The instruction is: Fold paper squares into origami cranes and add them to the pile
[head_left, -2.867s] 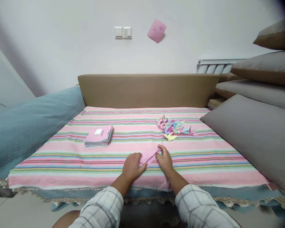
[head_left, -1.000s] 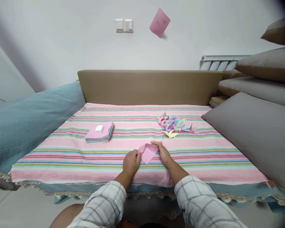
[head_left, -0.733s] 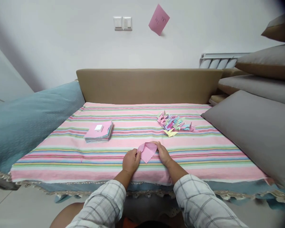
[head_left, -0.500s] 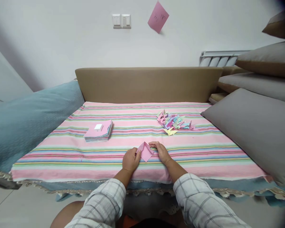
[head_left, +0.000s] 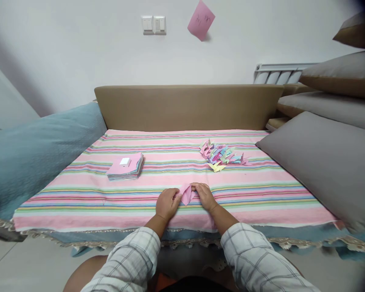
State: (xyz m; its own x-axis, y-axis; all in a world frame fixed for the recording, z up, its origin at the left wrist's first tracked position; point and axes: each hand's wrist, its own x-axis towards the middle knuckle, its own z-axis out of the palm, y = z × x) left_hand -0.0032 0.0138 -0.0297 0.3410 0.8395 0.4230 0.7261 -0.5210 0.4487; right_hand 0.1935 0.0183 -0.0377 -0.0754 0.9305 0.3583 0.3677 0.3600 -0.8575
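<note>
A pink sheet of origami paper (head_left: 187, 195), partly folded, is between my two hands just above the striped cloth. My left hand (head_left: 168, 204) pinches its left edge between thumb and fingers. On the other side my right hand (head_left: 204, 196) grips the upper right edge, its fingers bent over the paper. The paper's middle shows creases and raised flaps. Beyond my right hand lies a pile of small folded paper cranes (head_left: 220, 155) in several colours. To the left sits a stack of square coloured paper (head_left: 126, 171), pink on top, with a small white block (head_left: 125, 162) on it.
The striped cloth (head_left: 79, 198) covers the seat of a sofa with a brown backrest (head_left: 185, 107). Grey cushions (head_left: 310, 162) are piled at the right. A blue-covered armrest (head_left: 48, 142) bounds the left. A pink note (head_left: 201, 20) hangs on the wall.
My right hand has closed in on the paper's right side and now grips it. The pink paper has been squeezed narrower, its flaps drawn inward.
</note>
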